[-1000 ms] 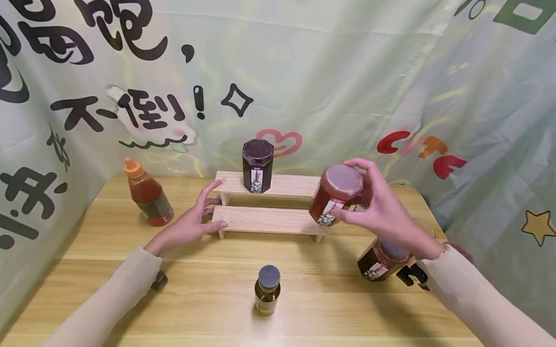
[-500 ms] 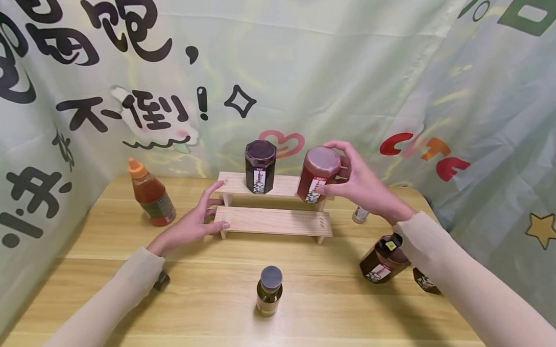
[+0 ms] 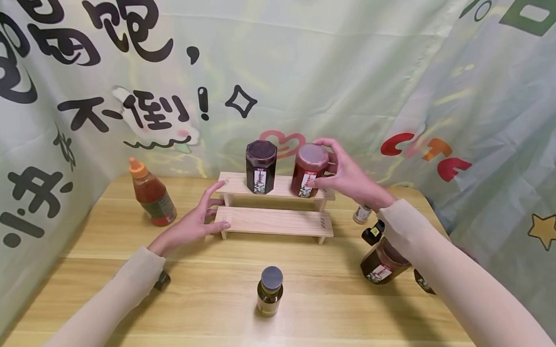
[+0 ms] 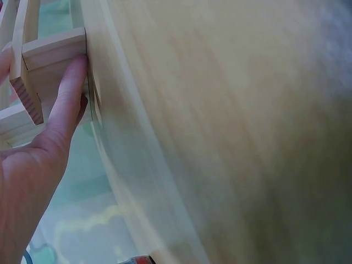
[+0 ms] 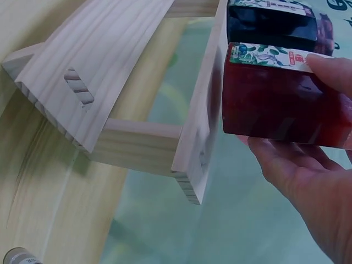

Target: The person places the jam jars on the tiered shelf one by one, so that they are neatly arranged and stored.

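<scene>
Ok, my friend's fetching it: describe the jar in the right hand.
A two-tier wooden rack stands on the table. Toward the right of its upper tier, the right hand grips a faceted jar. Its red body sets it apart from the near-black jar on its left.

Four jars counted: dark jar (image 3: 261,168), red jar (image 3: 306,169), brown jar (image 3: 380,265), half-hidden jar (image 3: 423,282) (largely covered by the right sleeve (image 3: 422,250)). Two bottles logged: squeeze bottle (image 3: 152,195), dark-capped bottle (image 3: 269,293). One small container (image 3: 362,213) and one two-tier stand (image 3: 271,221) recorded. Two hands noted: left hand (image 3: 190,225), right hand (image 3: 347,177).
</scene>
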Tool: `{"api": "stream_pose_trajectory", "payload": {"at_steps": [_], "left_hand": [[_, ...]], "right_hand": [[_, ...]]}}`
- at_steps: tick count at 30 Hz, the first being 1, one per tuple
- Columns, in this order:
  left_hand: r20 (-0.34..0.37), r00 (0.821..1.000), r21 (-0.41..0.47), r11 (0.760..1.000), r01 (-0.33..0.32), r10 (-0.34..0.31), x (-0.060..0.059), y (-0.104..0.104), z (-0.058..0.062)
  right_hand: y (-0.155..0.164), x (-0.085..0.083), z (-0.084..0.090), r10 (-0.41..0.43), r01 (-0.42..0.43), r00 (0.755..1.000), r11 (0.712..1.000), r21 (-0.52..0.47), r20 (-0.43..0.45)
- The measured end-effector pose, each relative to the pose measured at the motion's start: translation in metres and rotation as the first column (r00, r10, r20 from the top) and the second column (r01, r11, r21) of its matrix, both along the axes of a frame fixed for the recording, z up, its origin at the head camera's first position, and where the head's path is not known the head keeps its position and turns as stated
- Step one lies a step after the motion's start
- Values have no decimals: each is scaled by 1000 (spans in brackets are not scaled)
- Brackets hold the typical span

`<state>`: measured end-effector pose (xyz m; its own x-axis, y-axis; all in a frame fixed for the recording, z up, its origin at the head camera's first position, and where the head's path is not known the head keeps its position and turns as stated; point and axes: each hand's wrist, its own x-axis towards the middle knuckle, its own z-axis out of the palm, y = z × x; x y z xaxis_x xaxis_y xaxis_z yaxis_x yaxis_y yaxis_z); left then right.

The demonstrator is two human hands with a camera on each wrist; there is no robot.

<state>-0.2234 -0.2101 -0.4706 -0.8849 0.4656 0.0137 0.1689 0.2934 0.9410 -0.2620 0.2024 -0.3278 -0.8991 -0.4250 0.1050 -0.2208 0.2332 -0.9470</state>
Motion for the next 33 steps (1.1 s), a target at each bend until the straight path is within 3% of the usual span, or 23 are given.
{"api": "stream_pose_trajectory", "payload": {"at_steps": [17,33], "left_hand": [[-10,1000,-7,1000,5,-5,0,1,1],[-5,1000,-12,1000,0,0,1,1,1]], "right_hand": [[-1,-17,-9,31,-31,999,1000,5,29],[-2,-15,-5,60,-62,997,998,26,54]]}}
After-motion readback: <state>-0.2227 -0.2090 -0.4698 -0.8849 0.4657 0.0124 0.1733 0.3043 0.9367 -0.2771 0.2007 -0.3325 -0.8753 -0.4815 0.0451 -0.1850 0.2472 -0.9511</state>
